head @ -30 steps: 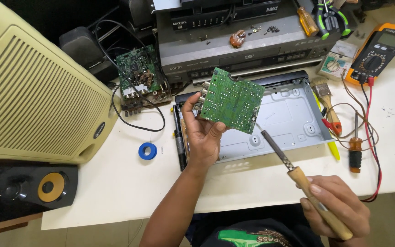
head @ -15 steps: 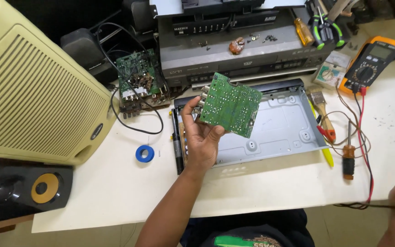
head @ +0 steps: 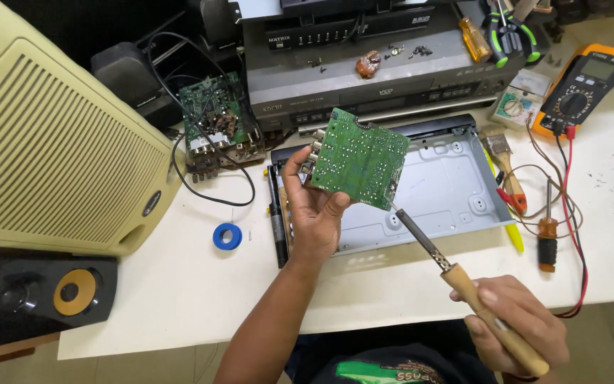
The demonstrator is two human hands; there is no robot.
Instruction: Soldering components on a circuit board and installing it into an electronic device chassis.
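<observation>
- The right hand (head: 513, 323) was cut off in part by the lower edge of the view, and the butt of the iron (head: 456, 274) was lost there with it
- The tip of the iron was seen at the lower right corner of the board (head: 357, 158); whether it touched the solder side could not be told
- The component side of the board was turned away and hidden; only grey jacks at its left edge could be made out
- The front of the chassis (head: 449, 185) was covered by the board and the left hand (head: 314, 213)
- A big cream speaker (head: 51, 149) was cut off at the left, with a black speaker (head: 30, 291) below it
- A second board (head: 214, 128) with black wires was lying behind, beside a grey player (head: 364, 64) strewn with screws
- A blue tape roll (head: 227, 236) was lying on the white table (head: 165, 284), near the left forearm
- To the right, a brush (head: 502, 160), a screwdriver (head: 548, 238) and an orange meter (head: 584, 89) with red leads were spread out, well apart from the hands
- The board was held up over the chassis, tilted, pinched at its left edge between the left thumb and fingers
- The wooden handle of the iron was wrapped tightly by the right hand, fingers closed round it
</observation>
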